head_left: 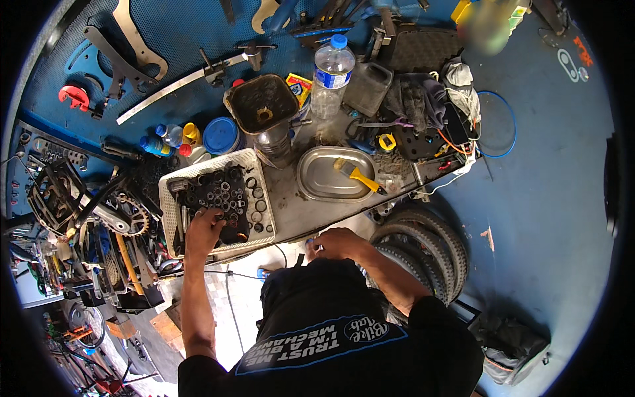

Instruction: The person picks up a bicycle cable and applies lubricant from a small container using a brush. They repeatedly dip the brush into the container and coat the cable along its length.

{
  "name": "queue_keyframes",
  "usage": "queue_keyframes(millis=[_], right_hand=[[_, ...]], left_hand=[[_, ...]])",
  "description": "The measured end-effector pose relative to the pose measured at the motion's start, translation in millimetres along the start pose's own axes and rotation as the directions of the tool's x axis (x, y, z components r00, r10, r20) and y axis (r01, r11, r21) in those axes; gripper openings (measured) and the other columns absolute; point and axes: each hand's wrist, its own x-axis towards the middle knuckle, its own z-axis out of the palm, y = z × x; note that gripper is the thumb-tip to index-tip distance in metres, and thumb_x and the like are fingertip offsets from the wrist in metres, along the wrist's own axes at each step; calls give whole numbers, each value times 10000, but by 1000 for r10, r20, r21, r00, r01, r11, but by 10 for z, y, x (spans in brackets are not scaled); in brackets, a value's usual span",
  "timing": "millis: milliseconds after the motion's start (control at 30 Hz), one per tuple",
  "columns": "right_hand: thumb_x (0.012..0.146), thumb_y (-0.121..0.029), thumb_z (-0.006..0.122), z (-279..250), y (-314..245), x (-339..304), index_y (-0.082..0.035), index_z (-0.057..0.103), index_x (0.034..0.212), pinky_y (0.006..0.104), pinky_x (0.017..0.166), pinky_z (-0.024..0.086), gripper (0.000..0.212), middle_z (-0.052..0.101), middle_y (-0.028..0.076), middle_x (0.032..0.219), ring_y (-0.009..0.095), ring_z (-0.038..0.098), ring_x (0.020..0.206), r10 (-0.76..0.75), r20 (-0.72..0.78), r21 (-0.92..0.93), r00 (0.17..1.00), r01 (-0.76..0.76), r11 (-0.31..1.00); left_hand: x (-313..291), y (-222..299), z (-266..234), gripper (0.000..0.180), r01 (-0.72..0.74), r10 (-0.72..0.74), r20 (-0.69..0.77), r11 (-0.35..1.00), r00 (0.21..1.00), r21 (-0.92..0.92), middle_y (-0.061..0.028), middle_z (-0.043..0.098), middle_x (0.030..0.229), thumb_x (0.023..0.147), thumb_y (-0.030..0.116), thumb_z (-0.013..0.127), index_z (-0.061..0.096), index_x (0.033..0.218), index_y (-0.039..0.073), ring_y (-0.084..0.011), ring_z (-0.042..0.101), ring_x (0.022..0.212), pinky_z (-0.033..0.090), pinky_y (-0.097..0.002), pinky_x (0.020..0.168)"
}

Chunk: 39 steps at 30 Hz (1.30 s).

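- From where I stand, I see a person in a black shirt [324, 317]; I count the clock from this body, twelve being straight ahead.
- The right hand [334, 243] is nearest, at twelve o'clock, in front of the workbench [286, 215] edge. Its fingers are curled narrow; I cannot tell if they hold something.
- The left hand [206, 226] is at ten o'clock, inside the white basket [266, 198], toward its seven o'clock side. The fingers are bent close together at the small parts [225, 195]; I cannot tell whether one is pinched.
- The basket stands between ten and eleven o'clock; rings and other dark pieces lie in it.
- At two o'clock, several tyres [436, 245] are beside the bench.
- At twelve o'clock, beyond the right hand, there is an oval metal tray [321, 180]. A brush [364, 177] with yellow handle lies in it, its handle crossing the rim toward four o'clock.
- Farther, near half past twelve, sits a yellow tape measure [387, 141].
- At eleven o'clock is a dirty square container [248, 109]; at twelve, a clear bottle [325, 102] with blue cap.
- Farthest, toward eleven, tools hang on a blue perforated board [198, 26].
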Motion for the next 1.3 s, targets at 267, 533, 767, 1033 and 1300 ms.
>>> queue_keyframes(millis=[267, 533, 767, 1033, 1300], right_hand=[[979, -428, 758, -613, -208, -144, -137, 726, 1268, 471, 862, 572, 411, 763, 128, 973, 323, 738, 940, -96, -351, 380, 932, 235, 894], [754, -437, 960, -1292, -403, 913, 15, 418, 1540, 494, 1049, 526, 1055, 610, 255, 1367, 423, 618, 1236, -87, -954, -5, 286, 275, 961], [771, -352, 945, -1520, -495, 1314, 48, 424, 1426, 495, 877, 633, 928, 697, 280, 1205, 436, 745, 1031, -91, -975, -17, 203, 341, 940], [768, -300, 930, -1594, -320, 1163, 3, 461, 1401, 465, 919, 621, 844, 740, 230, 1204, 389, 759, 1071, 1, -953, 118, 303, 370, 922], [725, -270, 928, -1810, -54, 909, -34, 494, 1364, 490, 912, 595, 808, 749, 229, 1180, 422, 749, 1077, 108, -947, 216, 302, 354, 910]], left_hand=[[-237, 111, 77, 184, -19, -2, -138, 988, 990, -150, -183, 749, 837, 921, 145, 843, 741, 936, -8, -330, 753, 756, 575, -431, 651], [-483, 487, 234, 172, 25, -74, -189, 968, 979, -249, -157, 771, 863, 955, 163, 826, 765, 957, 3, -290, 769, 763, 599, -385, 630], [-660, 453, 266, 163, 52, -109, -228, 969, 967, -241, -175, 757, 867, 970, 136, 815, 736, 961, -6, -292, 761, 751, 588, -394, 634], [-714, 429, 295, 141, -34, -49, -326, 969, 944, -245, -170, 746, 877, 966, 115, 812, 737, 955, -4, -317, 747, 749, 579, -411, 661], [-734, 435, 271, 150, 5, -86, -302, 966, 949, -259, -174, 752, 883, 964, 128, 812, 742, 947, -4, -329, 757, 767, 587, -420, 679]])
